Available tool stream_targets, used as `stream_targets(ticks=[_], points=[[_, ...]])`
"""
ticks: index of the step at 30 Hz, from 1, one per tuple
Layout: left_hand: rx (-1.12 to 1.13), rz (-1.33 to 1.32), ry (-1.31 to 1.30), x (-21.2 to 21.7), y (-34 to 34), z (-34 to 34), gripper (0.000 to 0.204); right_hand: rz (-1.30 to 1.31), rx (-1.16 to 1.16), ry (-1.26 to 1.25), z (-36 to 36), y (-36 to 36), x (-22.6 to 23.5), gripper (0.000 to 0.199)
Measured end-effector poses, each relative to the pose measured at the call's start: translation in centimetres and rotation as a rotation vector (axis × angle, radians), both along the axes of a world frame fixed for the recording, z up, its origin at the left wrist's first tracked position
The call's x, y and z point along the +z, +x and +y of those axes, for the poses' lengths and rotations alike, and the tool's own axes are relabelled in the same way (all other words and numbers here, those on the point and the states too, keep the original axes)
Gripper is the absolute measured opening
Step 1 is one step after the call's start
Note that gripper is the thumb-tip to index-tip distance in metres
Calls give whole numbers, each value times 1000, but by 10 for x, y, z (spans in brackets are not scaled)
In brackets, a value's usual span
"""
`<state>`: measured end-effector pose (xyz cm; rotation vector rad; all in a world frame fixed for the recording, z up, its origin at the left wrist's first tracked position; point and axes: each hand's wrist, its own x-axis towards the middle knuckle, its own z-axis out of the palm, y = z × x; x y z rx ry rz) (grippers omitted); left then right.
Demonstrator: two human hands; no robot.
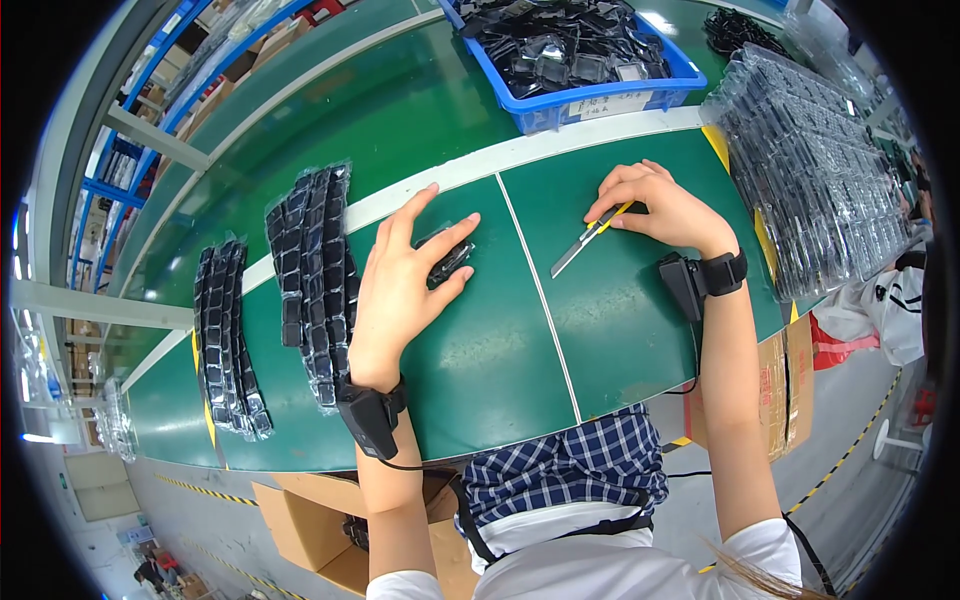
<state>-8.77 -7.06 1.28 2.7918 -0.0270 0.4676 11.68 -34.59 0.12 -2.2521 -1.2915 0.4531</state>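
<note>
My left hand [400, 275] is over the green table with its fingers spread. A small black item in clear plastic [448, 256] lies under and between those fingers; I cannot tell whether they touch it. In my right hand [658, 208] is a yellow and grey utility knife [597, 228], pinched between thumb and fingers. Its long blade is out and points down and left, close to a white line across the table. Left of my left hand are strips of black pieces in clear pockets [315, 270], partly hidden by the wrist, and another bundle of such strips [225, 330].
Across the table, beyond a white rail, a blue bin [540, 118] holds many black pieces. Stacked clear plastic trays [810, 170] stand at the right. An open cardboard box [300, 525] is below the table's near edge; another box [785, 390] stands at right.
</note>
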Motion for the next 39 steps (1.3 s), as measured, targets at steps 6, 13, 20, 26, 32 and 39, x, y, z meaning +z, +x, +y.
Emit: stream_targets(ticks=[6,13,20,26,32,39], points=[[-16,56,-13,-11,1,2,35,11,2,19,3,2,-3,28],[30,108,-79,-2,-5,12,28,-35,61,49,6,3,0,26],[20,75,-122,-9,3,3,27,-43,105,221,-10,12,-14,22],[78,173,-82,-18,-17,28,37,-19,82,79,13,3,-19,22],[-48,196,-57,10,-11,-2,38,-34,-3,129,6,1,-21,24],[-36,149,-9,2,-3,-8,38,-32,-1,122,13,4,-22,25]])
